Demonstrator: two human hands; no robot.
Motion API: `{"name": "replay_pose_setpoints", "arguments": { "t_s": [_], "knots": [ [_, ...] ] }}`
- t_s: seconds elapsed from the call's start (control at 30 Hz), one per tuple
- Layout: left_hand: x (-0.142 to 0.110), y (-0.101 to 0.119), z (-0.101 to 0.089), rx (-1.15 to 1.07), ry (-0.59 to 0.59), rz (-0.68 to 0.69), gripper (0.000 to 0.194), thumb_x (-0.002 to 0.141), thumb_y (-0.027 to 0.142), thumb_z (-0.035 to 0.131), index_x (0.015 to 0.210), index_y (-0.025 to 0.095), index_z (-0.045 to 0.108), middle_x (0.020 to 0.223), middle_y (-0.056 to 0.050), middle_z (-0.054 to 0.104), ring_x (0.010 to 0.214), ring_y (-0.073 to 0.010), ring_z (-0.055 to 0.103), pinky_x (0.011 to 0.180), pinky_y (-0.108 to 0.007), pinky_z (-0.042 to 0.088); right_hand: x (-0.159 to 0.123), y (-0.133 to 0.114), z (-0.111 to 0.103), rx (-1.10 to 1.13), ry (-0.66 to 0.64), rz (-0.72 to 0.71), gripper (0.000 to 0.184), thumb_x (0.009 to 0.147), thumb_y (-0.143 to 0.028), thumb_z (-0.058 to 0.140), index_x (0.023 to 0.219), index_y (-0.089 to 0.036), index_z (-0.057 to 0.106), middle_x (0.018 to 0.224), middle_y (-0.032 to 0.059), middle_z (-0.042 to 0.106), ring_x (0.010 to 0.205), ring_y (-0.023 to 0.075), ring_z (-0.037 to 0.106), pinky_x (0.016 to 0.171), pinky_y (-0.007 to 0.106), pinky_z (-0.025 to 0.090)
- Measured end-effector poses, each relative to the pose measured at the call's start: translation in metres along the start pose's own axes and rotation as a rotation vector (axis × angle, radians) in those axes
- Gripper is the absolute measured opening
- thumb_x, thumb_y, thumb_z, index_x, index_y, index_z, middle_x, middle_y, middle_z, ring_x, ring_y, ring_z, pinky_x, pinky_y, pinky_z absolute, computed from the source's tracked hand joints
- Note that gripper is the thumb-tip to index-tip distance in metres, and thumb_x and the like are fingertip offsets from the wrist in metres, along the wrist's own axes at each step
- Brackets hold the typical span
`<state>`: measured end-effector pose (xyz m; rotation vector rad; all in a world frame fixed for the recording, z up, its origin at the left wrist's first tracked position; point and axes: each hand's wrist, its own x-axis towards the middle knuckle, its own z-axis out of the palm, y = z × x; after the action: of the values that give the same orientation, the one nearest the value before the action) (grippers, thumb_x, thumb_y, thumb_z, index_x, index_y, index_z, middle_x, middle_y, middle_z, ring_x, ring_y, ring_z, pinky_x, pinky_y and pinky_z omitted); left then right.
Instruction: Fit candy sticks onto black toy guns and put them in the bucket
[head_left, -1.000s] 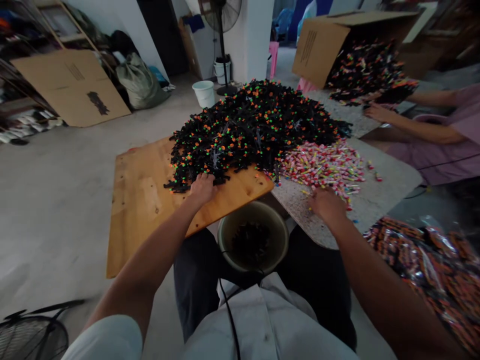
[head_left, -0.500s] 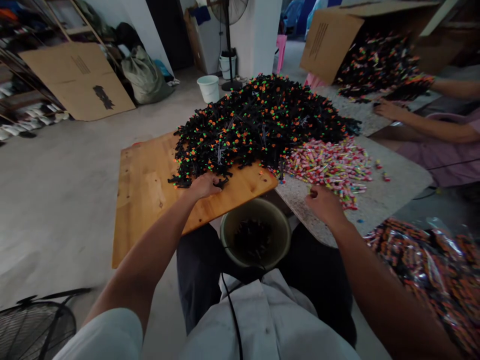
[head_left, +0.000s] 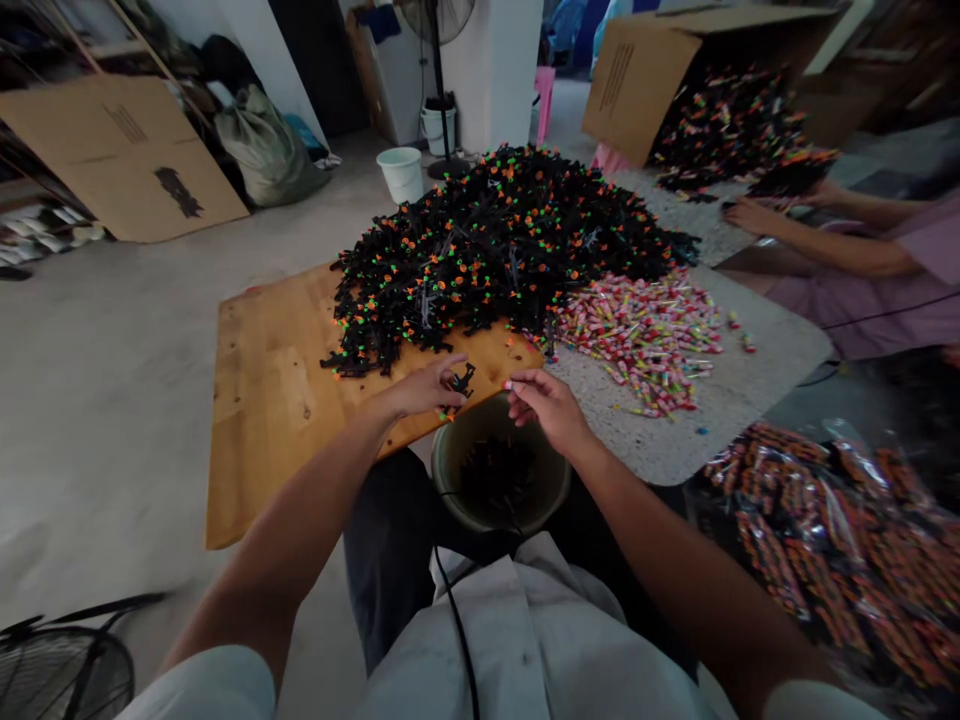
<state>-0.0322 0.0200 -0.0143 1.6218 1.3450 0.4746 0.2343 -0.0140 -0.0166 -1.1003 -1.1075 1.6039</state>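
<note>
My left hand (head_left: 427, 388) pinches a small black plastic piece (head_left: 463, 378) with a green and orange tip, just over the front edge of the wooden board (head_left: 285, 400). Close by on the right, my right hand (head_left: 551, 405) is closed at the fingertips on a small candy tube (head_left: 510, 385), mostly hidden by the fingers. Behind my hands rises a heap of black plastic pieces (head_left: 480, 250) with orange and green tips. To its right lies a pile of pink, red and yellow candy tubes (head_left: 645, 335). Below my hands, a round bucket (head_left: 442, 480) holds dark pieces.
A grey speckled tabletop (head_left: 750, 370) adjoins the board. On it a tipped cardboard box (head_left: 637, 80) spills more pieces beside a co-worker's hands (head_left: 757, 215). Clear bags of orange and black items (head_left: 840, 540) lie at the lower right. A fan (head_left: 67, 660) stands lower left.
My left hand has lifted a black piece from the heap's edge and moved right. My right hand has come left from the candy pile with a small tube. The view has shifted slightly.
</note>
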Motion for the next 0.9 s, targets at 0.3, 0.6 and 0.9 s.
{"name": "replay_pose_setpoints", "arguments": {
  "t_s": [0.3,0.6,0.9],
  "knots": [
    [-0.018,0.051,0.020,-0.228,-0.421,0.134,0.043,0.075,0.013,0.069,0.117,0.017,0.066,0.100,-0.003,0.073,0.081,-0.0126,0.066,0.064,-0.020,0.051,-0.002,-0.003,0.005,0.041,-0.032,0.007,0.042,0.073,-0.049,0.086,0.100,-0.020,0.072,0.074,-0.0011,0.072,0.055,0.0127,0.064,0.047,0.024,0.051],
    [-0.025,0.065,0.029,-0.146,-0.338,0.058,0.024,0.093,0.037,0.069,0.105,0.016,0.069,0.082,0.000,0.069,0.058,-0.0092,0.063,0.053,-0.020,0.048,-0.007,0.001,0.004,0.054,-0.055,0.011,0.039,0.075,-0.049,0.085,0.096,-0.018,0.073,0.068,-0.0021,0.069,0.051,0.0124,0.061,0.048,0.026,0.050],
    [-0.020,0.061,0.024,-0.064,-0.437,0.031,0.033,0.092,0.046,0.071,0.103,0.015,0.072,0.077,0.000,0.070,0.049,-0.0074,0.056,0.046,-0.019,0.040,-0.009,0.010,-0.002,-0.039,-0.099,-0.037,0.033,0.083,-0.049,0.079,0.096,-0.019,0.073,0.070,-0.0011,0.068,0.053,0.0137,0.061,0.050,0.028,0.051]
  ]
}}
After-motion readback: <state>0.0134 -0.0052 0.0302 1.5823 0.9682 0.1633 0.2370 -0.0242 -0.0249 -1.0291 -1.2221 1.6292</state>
